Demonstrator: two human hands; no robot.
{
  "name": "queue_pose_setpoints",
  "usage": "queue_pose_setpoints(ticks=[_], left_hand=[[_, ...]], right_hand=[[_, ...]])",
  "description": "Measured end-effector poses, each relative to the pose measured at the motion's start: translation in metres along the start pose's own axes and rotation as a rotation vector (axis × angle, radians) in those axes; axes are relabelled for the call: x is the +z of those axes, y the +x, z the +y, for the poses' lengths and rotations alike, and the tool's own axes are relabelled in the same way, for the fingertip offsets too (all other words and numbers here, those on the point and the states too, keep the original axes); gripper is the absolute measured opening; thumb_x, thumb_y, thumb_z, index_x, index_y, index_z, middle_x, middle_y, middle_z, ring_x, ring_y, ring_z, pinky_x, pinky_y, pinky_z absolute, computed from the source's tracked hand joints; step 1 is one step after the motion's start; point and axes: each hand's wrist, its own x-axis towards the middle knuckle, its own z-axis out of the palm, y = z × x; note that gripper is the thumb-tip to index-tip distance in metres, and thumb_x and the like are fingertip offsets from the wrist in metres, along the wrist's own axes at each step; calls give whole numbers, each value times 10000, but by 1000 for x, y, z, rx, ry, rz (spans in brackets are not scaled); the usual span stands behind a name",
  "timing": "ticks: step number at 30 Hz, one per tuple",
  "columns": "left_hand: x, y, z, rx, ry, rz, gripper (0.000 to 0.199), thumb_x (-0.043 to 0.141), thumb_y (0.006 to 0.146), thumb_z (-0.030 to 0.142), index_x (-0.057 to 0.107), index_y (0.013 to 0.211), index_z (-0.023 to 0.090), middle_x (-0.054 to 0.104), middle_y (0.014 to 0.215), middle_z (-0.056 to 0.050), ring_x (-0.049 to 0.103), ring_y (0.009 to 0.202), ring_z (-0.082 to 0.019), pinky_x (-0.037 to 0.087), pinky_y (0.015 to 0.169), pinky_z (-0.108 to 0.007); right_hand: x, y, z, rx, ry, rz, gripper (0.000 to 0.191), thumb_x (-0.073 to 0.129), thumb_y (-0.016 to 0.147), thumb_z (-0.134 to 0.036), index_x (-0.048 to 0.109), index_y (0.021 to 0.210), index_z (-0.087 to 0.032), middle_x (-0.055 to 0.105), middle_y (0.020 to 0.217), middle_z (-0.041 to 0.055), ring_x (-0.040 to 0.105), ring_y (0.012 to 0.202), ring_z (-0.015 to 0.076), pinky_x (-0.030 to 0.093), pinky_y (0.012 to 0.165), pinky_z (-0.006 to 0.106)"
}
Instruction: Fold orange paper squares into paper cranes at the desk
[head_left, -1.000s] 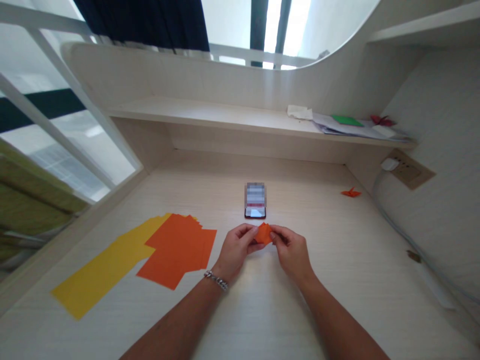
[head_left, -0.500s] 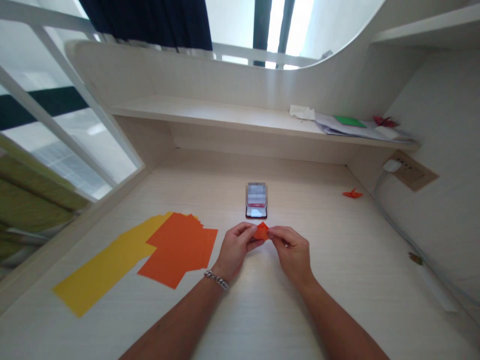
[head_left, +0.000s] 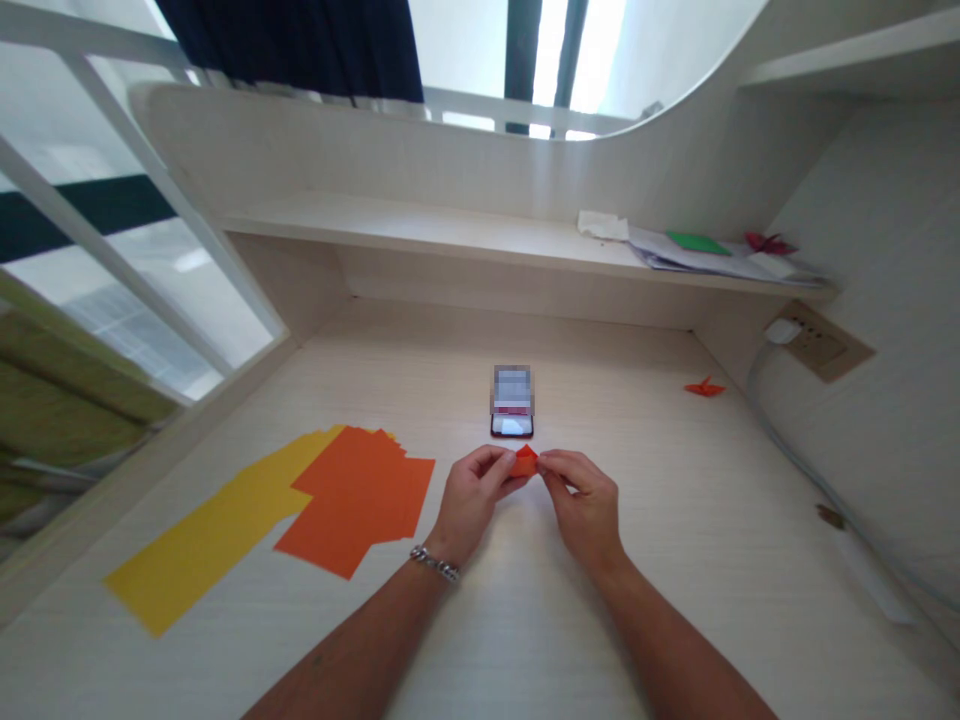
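A small folded piece of orange paper (head_left: 526, 462) is held between my two hands, just in front of the phone. My left hand (head_left: 474, 497), with a chain bracelet (head_left: 435, 564) at the wrist, pinches its left side. On the other side, the thumb and fingertips of my right hand (head_left: 586, 502) pinch its right edge. The paper's top comes to a point, and the fingers cover both its ends. Beyond it a phone (head_left: 512, 424) lies on the desk, its screen lit and partly blurred.
Fanned orange sheets (head_left: 367, 500) overlap yellow sheets (head_left: 202, 530) on the left of the desk. A folded orange paper figure (head_left: 705, 387) lies at the right, near a cable (head_left: 795, 450) from the wall socket (head_left: 829, 343). Papers (head_left: 675, 252) rest on the shelf (head_left: 450, 228).
The orange paper's shape between my fingers has altered slightly: its front face looks lower, with a darker fold showing at the top. Both hands keep their pinch in nearly the same place.
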Motion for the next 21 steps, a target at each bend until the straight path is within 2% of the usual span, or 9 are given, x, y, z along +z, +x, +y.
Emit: queue_pose_setpoints(ticks=[5, 12, 17, 21], left_hand=[[0, -1, 2, -2, -22, -11, 207, 682, 737, 313, 671, 791, 113, 679, 838, -66, 636, 839, -185, 517, 870, -398], [0, -2, 4, 6, 4, -51, 197, 712, 694, 245, 681, 839, 116, 695, 893, -90, 643, 879, -211, 491, 896, -399], [-5, 0, 5, 27, 175, -85, 187, 695, 678, 187, 678, 855, 131, 694, 911, -91, 635, 889, -217, 487, 863, -368], [-4, 0, 8, 17, 275, -142, 225, 656, 632, 81, 671, 849, 141, 692, 887, -81, 640, 858, -213, 488, 829, -351]], right_hand=[[0, 0, 0, 20, 7, -8, 167, 569, 835, -213, 725, 864, -268, 686, 921, 46, 631, 890, 201, 504, 832, 345], [0, 1, -6, 157, 114, -58, 155, 585, 813, -274, 702, 900, -223, 677, 948, 73, 636, 863, 210, 542, 705, 316], [0, 5, 2, 312, 232, -124, 207, 645, 758, -335, 650, 897, -183, 688, 883, 74, 655, 815, 212, 544, 682, 316], [-2, 7, 10, 351, 264, -223, 321, 668, 727, -295, 622, 1024, -183, 692, 917, 78, 662, 824, 211, 545, 722, 331]])
